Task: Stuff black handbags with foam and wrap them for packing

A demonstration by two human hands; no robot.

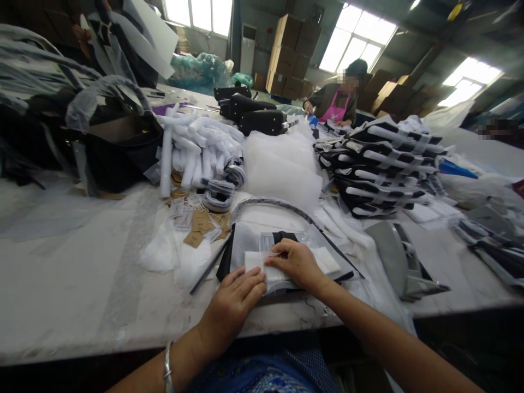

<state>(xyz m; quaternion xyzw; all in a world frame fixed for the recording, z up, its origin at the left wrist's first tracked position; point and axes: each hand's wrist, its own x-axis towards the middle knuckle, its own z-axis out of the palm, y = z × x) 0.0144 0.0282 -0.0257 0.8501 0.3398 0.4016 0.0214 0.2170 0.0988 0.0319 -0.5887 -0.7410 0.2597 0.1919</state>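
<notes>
A black bag wrapped in clear plastic lies flat near the front edge of the white table. On it rests a white folded pad. My left hand lies on the lower left of the pad, fingers extended and pressing down. My right hand sits on top of the pad, fingers curled in a pinch around something thin that I cannot make out. The bag's grey wrapped handle arcs beyond my hands.
White foam rolls and brown tags lie left of centre. A stack of black wrapped bags stands to the right, more bags at the left. A person in a pink apron works at the far end, cartons behind.
</notes>
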